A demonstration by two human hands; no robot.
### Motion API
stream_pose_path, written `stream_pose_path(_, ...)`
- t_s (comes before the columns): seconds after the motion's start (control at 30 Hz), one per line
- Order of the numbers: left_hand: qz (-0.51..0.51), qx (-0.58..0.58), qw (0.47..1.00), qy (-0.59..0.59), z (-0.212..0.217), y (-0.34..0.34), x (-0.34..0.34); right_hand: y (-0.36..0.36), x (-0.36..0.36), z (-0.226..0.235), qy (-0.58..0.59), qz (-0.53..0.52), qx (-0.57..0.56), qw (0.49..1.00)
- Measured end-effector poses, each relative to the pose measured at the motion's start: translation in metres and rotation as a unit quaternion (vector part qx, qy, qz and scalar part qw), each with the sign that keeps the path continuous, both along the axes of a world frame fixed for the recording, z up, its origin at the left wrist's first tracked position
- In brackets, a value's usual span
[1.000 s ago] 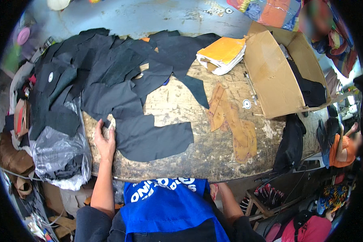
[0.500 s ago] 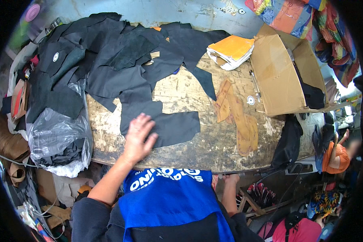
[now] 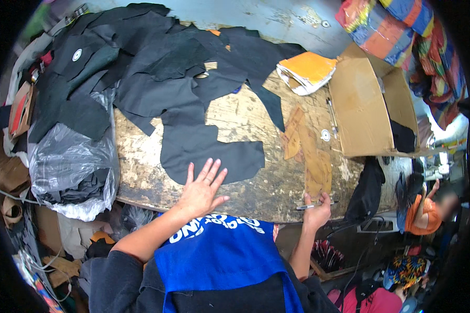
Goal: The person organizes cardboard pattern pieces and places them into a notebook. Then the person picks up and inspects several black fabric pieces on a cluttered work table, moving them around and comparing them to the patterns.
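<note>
Head view: the left hand [image 3: 202, 190] lies flat, fingers spread, over the near edge of a black sheet [image 3: 219, 154], left of centre; farther right, the right hand [image 3: 317, 211] grips a pen [image 3: 304, 207], seemingly touching a tan piece [image 3: 318, 169].

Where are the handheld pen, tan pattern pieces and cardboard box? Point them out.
Handheld pen [image 3: 304, 207], head view: pale barrel.
Tan pattern pieces [image 3: 314, 164], head view: longer piece.
Cardboard box [image 3: 357, 107], head view: left panel.

A scuffed wooden tabletop [image 3: 240, 116] carries overlapping black leather-like sheets [image 3: 162, 91] across its left and far sides. To the right lie flat, irregular tan pieces [image 3: 314, 159], a white paper stack with an orange cover [image 3: 308, 69], and an open brown cardboard box [image 3: 357, 107].
</note>
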State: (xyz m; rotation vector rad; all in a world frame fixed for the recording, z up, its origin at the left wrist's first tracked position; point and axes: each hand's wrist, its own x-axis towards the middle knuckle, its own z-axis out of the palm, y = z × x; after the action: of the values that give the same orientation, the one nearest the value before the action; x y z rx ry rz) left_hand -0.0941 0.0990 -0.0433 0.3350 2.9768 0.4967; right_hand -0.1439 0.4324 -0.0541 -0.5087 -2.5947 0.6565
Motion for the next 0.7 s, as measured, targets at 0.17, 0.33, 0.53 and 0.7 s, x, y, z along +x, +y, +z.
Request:
stream_pose_path(0.17, -0.008, 0.059, 0.998, -0.023, 0.002, -0.004, 0.014, 0.017, -0.024, -0.008, 0.113, -0.003, -0.338, 0.934)
stream_pose_path(0.33, -0.037, 0.1, 0.993, -0.052, 0.021, -0.01, 0.016, 0.043, -0.037, 0.037, 0.315, 0.008, -0.095, 0.944)
stream_pose_path(0.53, 0.089, 0.136, 0.986, 0.048, 0.031, -0.038, -0.006, 0.039, -0.039, 0.091, 0.461, -0.004, 0.092, 0.883)
stream_pose_path(0.7, 0.064, 0.023, 0.998, 0.017, 0.016, -0.047, -0.012, 0.023, -0.045, 0.097, 0.422, 0.027, -0.112, 0.899)
